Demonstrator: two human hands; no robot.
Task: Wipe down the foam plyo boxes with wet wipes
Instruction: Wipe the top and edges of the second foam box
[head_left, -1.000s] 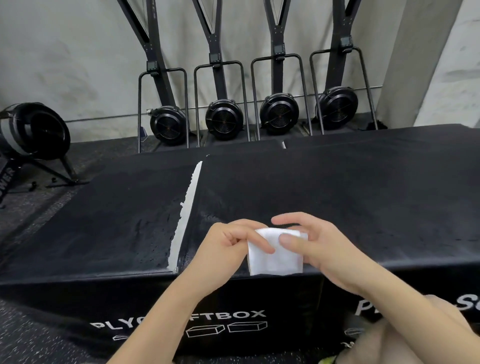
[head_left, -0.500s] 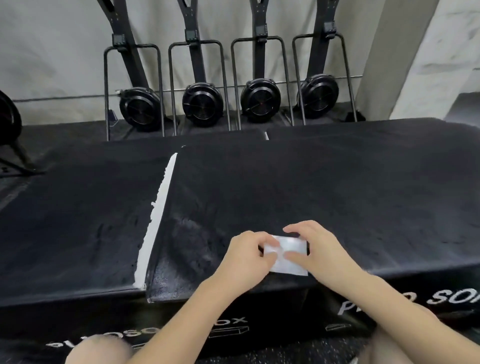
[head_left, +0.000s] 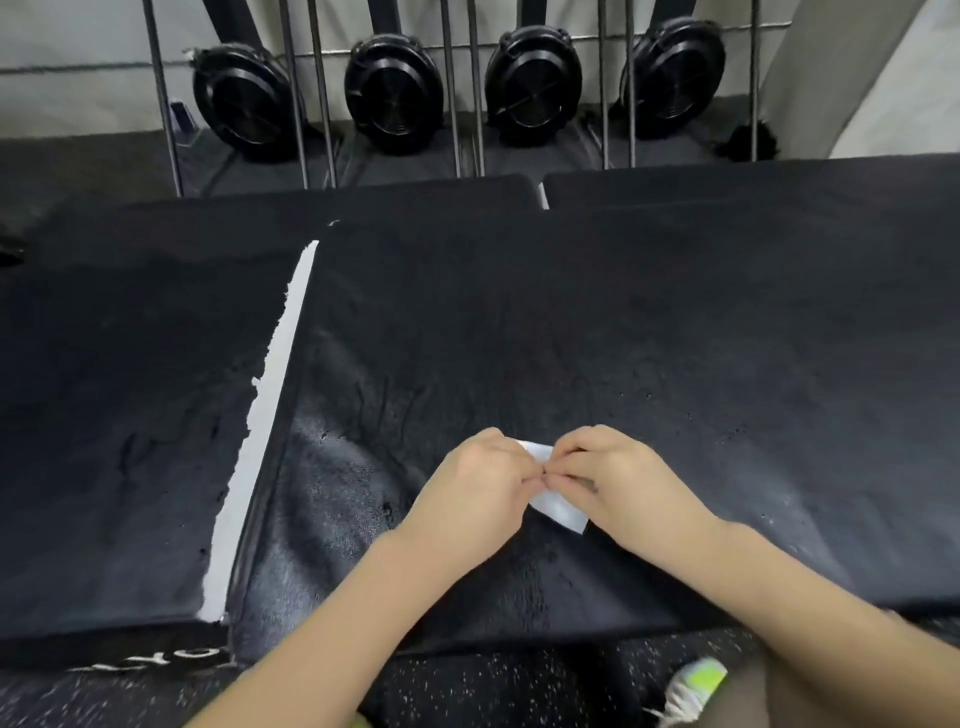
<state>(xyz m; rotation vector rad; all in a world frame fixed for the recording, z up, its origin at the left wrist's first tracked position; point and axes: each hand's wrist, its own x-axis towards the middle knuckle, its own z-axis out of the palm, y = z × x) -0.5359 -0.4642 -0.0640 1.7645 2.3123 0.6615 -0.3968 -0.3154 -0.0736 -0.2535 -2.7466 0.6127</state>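
Folding smaller since a second ago, the wet wipe (head_left: 558, 506) sits over the near part of the right foam plyo box (head_left: 649, 338), pinched by left hand (head_left: 475, 488) and right hand (head_left: 621, 480), fingers (head_left: 563, 460) curled.

One marking only is found. White capital lettering (head_left: 150, 659) is printed on the front face of the left foam plyo box (head_left: 114, 441), just below its near edge, close to the near right corner. The lettering is seen at a steep angle and is cut off by the box edge; only fragments resembling "Y", "O" and a further letter are made out, and no whole word can be read with certainty. No legible text, number or brand is seen on the right foam plyo box (head_left: 675, 338).
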